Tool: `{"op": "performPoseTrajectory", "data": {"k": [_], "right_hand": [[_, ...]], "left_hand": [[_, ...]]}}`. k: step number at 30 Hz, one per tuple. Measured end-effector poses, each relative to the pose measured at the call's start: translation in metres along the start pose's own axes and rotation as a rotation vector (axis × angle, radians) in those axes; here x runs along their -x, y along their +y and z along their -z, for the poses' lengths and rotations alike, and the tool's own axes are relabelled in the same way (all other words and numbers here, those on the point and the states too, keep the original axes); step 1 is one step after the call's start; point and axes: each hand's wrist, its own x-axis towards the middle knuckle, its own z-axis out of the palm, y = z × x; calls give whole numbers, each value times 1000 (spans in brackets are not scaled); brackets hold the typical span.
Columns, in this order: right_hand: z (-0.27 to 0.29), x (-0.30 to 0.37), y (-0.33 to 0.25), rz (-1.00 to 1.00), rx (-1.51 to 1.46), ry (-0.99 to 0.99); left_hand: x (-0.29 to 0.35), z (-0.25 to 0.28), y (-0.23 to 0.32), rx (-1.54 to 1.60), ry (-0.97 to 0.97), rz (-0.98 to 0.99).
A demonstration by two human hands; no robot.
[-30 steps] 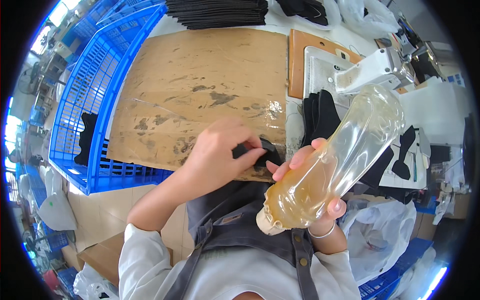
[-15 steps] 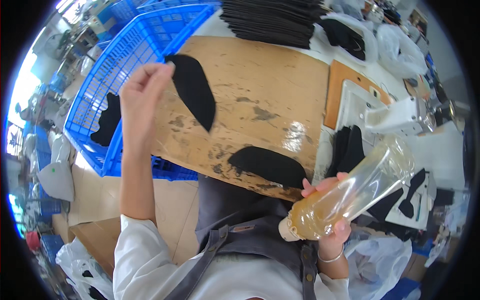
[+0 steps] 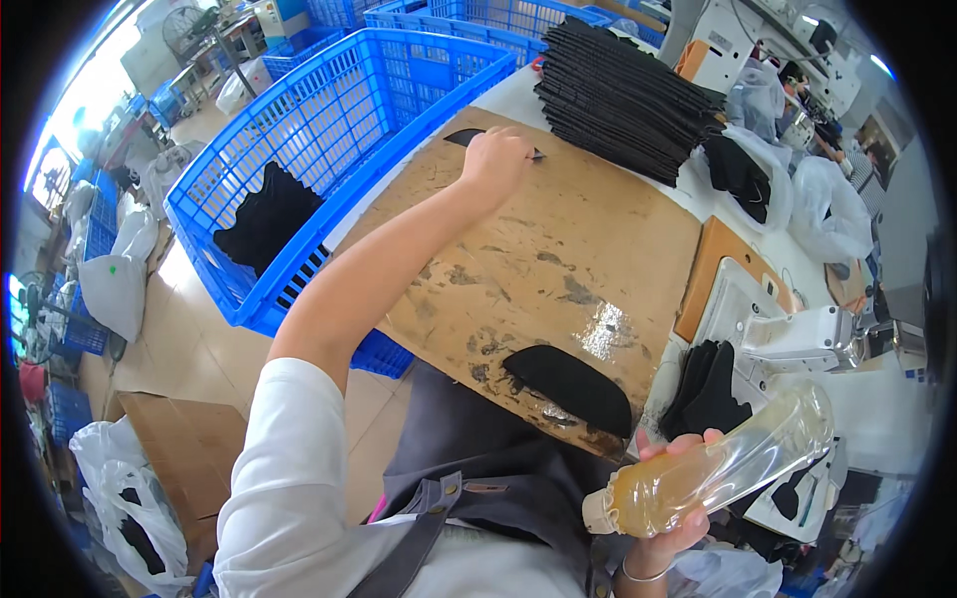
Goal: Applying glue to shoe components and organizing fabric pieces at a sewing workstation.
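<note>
The left hand (image 3: pixel 495 167) partly covers a black piece (image 3: pixel 462 137) near the cardboard's (image 3: pixel 598 224) far edge, grip unclear; the right hand (image 3: pixel 675 540) grips a bottle (image 3: pixel 738 456).

I can't see the middle of the black piece (image 3: pixel 462 137) beneath the left fingers (image 3: pixel 521 147), nor most of the palm behind the bottle (image 3: pixel 726 464) in the right fingers (image 3: pixel 685 443).

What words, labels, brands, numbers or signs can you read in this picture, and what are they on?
None can be read clearly.
Small patch on the dark apron: too small to read.
Faint marks on the front of the white shirt: too blurred to read.
Clear bottle in the right hand: no readable print on the side that shows.
</note>
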Motion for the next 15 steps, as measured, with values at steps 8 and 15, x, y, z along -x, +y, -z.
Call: {"op": "performPoseTrajectory", "data": {"k": [8,15], "right_hand": [[0,2,-1,16,28,45],[0,2,-2,4,-46,120]], "left_hand": [[-19,9,-7,108,-235,72],[-11,32,-11,-28,-85,11]]}}
